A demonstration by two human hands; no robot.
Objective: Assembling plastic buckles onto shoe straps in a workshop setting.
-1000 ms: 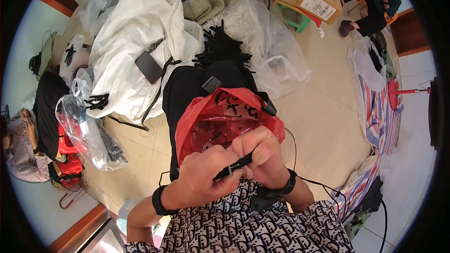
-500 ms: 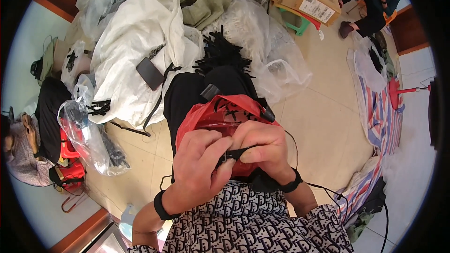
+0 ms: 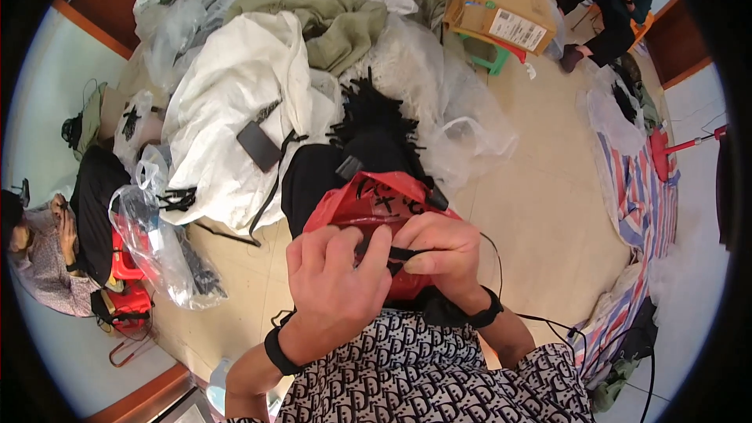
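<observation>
Over my lap, my left hand and my right hand meet at a short black strap. My right thumb and fingers pinch the strap. The fingers of my left hand curl around its other end, which they mostly hide. Under the hands lies a red plastic bag with small black pieces in its mouth. A thick bundle of black straps rests beyond the bag at my knees.
A white sack with a dark phone-like slab spreads ahead. Clear plastic bags lie beside it. A cardboard box sits on a green stool. Two other people sit at the far right and left. Striped sheeting runs along the right wall.
The view has tilted a little, so the surroundings sit lower. My left hand has turned, with its knuckles higher and its fingers further over the strap. My right hand keeps its pinch.
</observation>
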